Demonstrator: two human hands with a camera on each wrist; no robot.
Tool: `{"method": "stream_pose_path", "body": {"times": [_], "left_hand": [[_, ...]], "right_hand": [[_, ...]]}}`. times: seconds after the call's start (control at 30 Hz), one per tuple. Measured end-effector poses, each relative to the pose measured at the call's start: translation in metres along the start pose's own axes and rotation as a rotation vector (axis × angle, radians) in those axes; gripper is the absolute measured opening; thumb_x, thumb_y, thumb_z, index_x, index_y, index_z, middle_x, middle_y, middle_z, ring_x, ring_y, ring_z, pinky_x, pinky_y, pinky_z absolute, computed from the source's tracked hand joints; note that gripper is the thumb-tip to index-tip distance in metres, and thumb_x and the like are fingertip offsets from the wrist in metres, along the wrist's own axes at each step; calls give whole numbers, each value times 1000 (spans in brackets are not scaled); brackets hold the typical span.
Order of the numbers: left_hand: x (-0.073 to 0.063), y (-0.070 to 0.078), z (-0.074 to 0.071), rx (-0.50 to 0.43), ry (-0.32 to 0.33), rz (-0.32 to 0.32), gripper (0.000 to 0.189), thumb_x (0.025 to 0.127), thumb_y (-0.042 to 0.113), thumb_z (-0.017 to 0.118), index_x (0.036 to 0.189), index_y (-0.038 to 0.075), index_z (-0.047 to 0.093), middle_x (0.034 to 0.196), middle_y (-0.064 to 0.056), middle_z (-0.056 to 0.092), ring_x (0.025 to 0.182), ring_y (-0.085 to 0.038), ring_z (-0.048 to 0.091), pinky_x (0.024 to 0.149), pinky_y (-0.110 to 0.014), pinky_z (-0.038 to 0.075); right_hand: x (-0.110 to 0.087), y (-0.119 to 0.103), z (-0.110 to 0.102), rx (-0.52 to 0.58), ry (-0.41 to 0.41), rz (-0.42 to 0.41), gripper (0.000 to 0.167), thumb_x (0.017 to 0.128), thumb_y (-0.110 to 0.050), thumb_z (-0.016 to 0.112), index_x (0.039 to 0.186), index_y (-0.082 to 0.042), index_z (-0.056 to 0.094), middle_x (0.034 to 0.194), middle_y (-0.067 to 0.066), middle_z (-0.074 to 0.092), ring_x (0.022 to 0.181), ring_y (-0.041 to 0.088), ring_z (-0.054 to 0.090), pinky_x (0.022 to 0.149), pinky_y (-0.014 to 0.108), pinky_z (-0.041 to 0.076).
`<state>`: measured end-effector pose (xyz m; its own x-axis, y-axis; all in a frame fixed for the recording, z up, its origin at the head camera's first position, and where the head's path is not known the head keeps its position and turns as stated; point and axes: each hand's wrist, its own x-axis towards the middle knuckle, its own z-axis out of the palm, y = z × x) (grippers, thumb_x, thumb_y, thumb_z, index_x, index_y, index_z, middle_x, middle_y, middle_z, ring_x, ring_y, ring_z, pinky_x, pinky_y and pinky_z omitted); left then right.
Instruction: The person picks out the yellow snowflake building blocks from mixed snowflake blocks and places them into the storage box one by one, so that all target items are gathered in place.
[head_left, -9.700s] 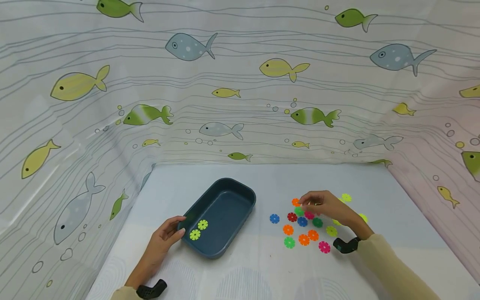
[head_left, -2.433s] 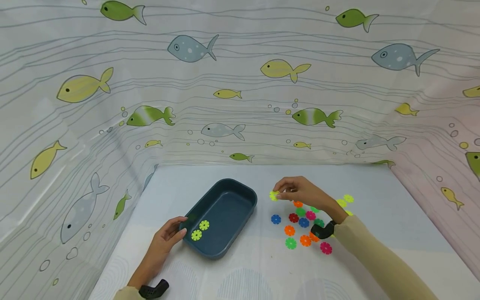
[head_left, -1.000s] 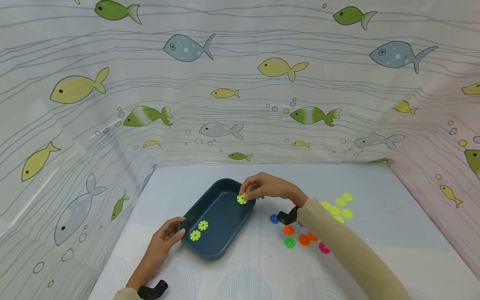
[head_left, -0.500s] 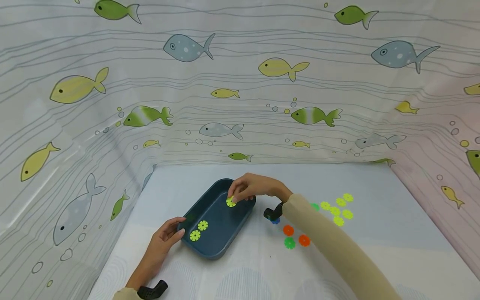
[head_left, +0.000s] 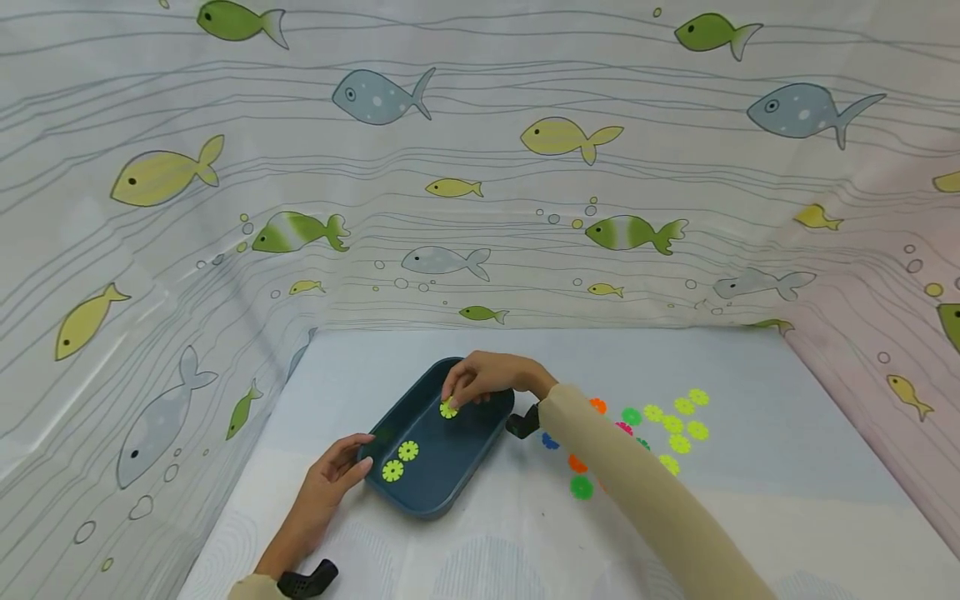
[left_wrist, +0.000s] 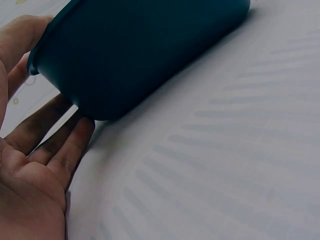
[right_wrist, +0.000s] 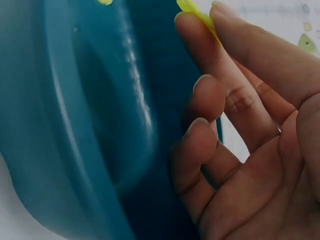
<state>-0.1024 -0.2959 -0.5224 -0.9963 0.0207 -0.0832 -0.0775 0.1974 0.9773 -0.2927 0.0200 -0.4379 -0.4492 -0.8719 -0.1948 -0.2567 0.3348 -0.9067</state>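
A dark blue rectangular tub (head_left: 444, 462) stands on the table, turned at a slant. My left hand (head_left: 324, 483) holds its near left corner, thumb at the rim and fingers against the outer wall (left_wrist: 135, 55). Over the tub's inside, my right hand (head_left: 491, 377) pinches a yellow notched plastic disc (head_left: 447, 409) between thumb and index finger. The right wrist view shows that pinched disc (right_wrist: 197, 15) edge-on, the other fingers loosely curled. Two more yellow discs, one (head_left: 408, 451) just behind the other (head_left: 393, 471), lie on the tub floor near my left hand.
Right of the tub, several yellow discs (head_left: 672, 423) lie grouped together. Orange, green (head_left: 581, 487), blue (head_left: 551, 440) and pink discs are scattered nearer, partly hidden by my right sleeve (head_left: 630, 475). A fish-patterned curtain (head_left: 480, 225) encloses the table's back and sides.
My right hand has carried the yellow disc left from above the scattered discs, over the tub's right rim, and further into the tub. My left hand has stayed at the corner.
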Motion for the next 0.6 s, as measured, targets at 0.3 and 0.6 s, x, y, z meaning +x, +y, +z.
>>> {"method": "stream_pose_path", "body": {"times": [0.3, 0.6], "left_hand": [[1, 1, -1, 3, 5, -7, 50, 101, 27, 69, 146, 13, 52, 154, -10, 43, 128, 3, 49, 99, -15, 44], [1, -2, -1, -11, 6, 12, 49, 101, 25, 69, 146, 13, 53, 152, -11, 45, 128, 1, 50, 98, -17, 47]], "right_hand": [[15, -1, 5, -14, 4, 21, 16, 98, -21, 73, 113, -17, 76, 98, 3, 78, 75, 19, 56, 69, 39, 47], [26, 3, 11, 1, 25, 40, 15, 96, -21, 75, 110, -17, 77, 98, 3, 78, 78, 21, 58, 69, 35, 49]]}}
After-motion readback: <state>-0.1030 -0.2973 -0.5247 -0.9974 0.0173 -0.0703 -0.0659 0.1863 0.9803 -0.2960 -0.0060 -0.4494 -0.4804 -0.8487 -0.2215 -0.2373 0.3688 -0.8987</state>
